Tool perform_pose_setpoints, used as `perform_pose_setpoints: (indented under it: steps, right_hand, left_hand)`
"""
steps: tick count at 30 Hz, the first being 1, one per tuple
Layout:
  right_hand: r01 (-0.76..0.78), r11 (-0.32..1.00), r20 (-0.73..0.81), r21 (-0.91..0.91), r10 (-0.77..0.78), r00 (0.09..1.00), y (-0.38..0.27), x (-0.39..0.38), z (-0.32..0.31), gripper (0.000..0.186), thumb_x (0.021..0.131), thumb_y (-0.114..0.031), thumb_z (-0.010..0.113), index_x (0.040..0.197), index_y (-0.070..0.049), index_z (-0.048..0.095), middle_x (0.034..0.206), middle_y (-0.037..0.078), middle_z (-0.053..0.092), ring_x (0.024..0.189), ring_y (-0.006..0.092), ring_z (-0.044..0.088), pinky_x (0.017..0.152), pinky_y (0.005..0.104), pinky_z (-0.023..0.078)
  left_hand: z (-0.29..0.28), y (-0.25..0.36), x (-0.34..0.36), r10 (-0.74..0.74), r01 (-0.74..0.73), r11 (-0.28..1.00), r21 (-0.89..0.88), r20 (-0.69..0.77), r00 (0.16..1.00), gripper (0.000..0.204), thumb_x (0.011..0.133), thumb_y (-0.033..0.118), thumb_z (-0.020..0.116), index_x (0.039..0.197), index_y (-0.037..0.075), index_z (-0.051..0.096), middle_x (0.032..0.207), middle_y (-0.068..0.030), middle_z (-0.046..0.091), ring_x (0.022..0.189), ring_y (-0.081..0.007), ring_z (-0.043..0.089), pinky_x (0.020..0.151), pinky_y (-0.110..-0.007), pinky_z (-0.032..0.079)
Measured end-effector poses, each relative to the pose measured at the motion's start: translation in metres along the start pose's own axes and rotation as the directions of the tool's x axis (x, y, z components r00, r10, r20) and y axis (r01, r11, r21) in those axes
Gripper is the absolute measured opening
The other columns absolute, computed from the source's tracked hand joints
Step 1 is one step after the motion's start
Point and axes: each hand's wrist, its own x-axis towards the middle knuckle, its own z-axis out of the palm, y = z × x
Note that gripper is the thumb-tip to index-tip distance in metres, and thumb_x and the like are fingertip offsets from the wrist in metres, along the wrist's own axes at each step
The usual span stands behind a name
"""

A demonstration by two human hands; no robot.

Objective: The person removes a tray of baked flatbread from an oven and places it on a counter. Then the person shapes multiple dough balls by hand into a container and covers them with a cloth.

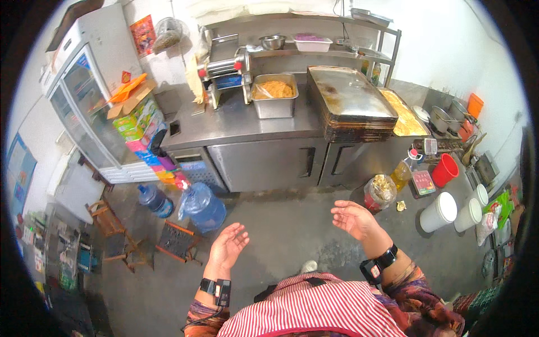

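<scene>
- Fingers of my left hand (225, 249): loosely curled, palm turned inward, holding nothing.
- Fingers of my right hand (359, 221): likewise parted and slightly bent, nothing in them. Both hands are raised in front of my striped apron (306, 309), well apart from each other, a dark band on each wrist.
- Nearest to the left: a large blue water jug (206, 210) on the floor, not touched. Nearest to the right: a squat clear tub with red on its side (379, 194), also on the floor, not touched; its contents are hard to make out.
- Progress, my judgement: no handling is under way. The steel pan (275, 106) on the worktop holds an orange-yellow mass (274, 89), and a tray beside the stack carries a yellow layer (406, 114), so some filling looks done. What remains cannot be told from here.
- Surface: stainless worktop (247, 128) carrying a roller machine (225, 68) at left, the pan mid-way, stacked trays (355, 92) at right.
- Room: glass-door fridge (84, 92) far left; wooden-framed stool (177, 240) near the jug; oil bottle (402, 175), red bucket (445, 170) and white buckets (438, 212) to the right.
</scene>
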Motion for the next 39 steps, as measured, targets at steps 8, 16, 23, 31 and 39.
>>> perform_pose_setpoints:
  steps: [8,16,23,31,39]
  right_hand:
    - [0.006,0.996,0.096,0.089,-0.015,0.995,-0.06,0.185,0.024,0.019,0.085,-0.006,0.059,0.104,-0.004,0.058,0.095,0.011,0.066,0.084,0.0207,0.063,0.081,0.0365,0.052]
    - [0.084,0.996,0.149,0.032,-0.088,0.985,-0.144,0.337,0.08,0.023,0.086,-0.007,0.057,0.109,-0.002,0.054,0.096,0.012,0.064,0.085,0.0217,0.061,0.08,0.0363,0.051]
    - [0.327,0.945,0.039,-0.01,-0.326,0.945,-0.224,0.422,0.126,0.031,0.083,-0.006,0.058,0.112,-0.002,0.049,0.093,0.009,0.064,0.08,0.0171,0.06,0.077,0.0327,0.051]
    - [0.441,0.891,-0.126,-0.111,-0.453,0.883,-0.295,0.518,0.147,0.03,0.083,-0.008,0.057,0.111,-0.002,0.05,0.094,0.009,0.062,0.084,0.0189,0.059,0.079,0.0332,0.05]
    - [0.447,0.89,-0.245,-0.09,-0.455,0.856,-0.37,0.631,0.101,0.024,0.088,-0.015,0.056,0.107,-0.001,0.051,0.095,0.013,0.06,0.087,0.0237,0.059,0.079,0.0376,0.051]
  left_hand:
    - [0.032,0.043,0.205,-0.063,0.063,0.989,0.134,-0.003,0.998,0.033,0.085,0.009,0.059,0.117,0.002,0.051,0.109,-0.0103,0.058,0.098,-0.0257,0.057,0.087,-0.04,0.048]
    - [0.027,0.097,0.344,-0.012,0.027,0.963,0.268,-0.058,0.998,0.036,0.087,0.008,0.059,0.121,0.005,0.048,0.112,-0.0074,0.056,0.098,-0.023,0.058,0.085,-0.038,0.049]
    - [0.02,0.132,0.493,-0.13,0.11,0.907,0.407,0.02,0.991,0.056,0.088,0.011,0.061,0.136,0.004,0.034,0.118,-0.0107,0.053,0.097,-0.0233,0.057,0.084,-0.037,0.049]
    - [0.052,0.132,0.627,-0.135,0.089,0.678,0.73,0.004,0.991,0.081,0.084,0.016,0.066,0.144,0.001,0.013,0.139,-0.0199,0.034,0.105,-0.026,0.054,0.085,-0.035,0.048]
    - [0.064,0.103,0.7,0.182,-0.352,0.507,0.787,0.301,0.936,0.034,0.083,0.009,0.065,0.113,-0.004,0.056,0.108,-0.014,0.063,0.099,-0.0215,0.06,0.084,-0.031,0.047]
